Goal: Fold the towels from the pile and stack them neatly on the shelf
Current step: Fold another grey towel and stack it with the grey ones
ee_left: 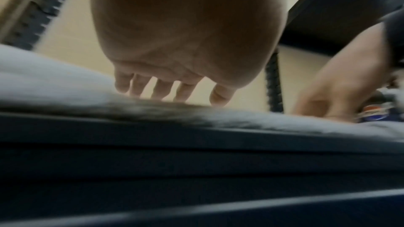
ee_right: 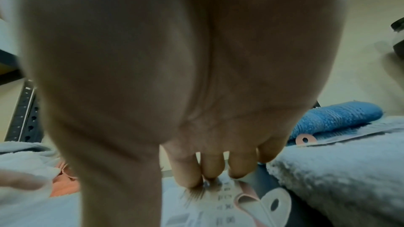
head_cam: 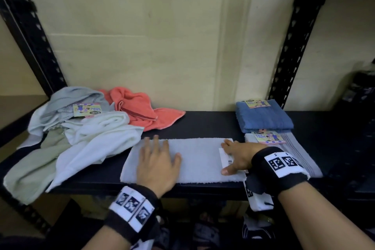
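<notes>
Left hand [head_cam: 157,165] lies palm down, fingers [head_cam: 155,141] straight and spread forward, thumb out to the right. Right hand [head_cam: 236,155] lies palm down, fingers [ee_right: 213,167] extended together, thumb splayed towards the body. Both wrists carry black bands.

Shelf [head_cam: 203,122] black; flat towel [head_cam: 198,158] pale grey; pile: coral towel [head_cam: 142,109], white towel [head_cam: 105,128]; folded blue towel [head_cam: 263,117].

left wrist band [head_cam: 132,207]: black, white square-code tags | right wrist band [head_cam: 281,168]: same | hands bare
</notes>
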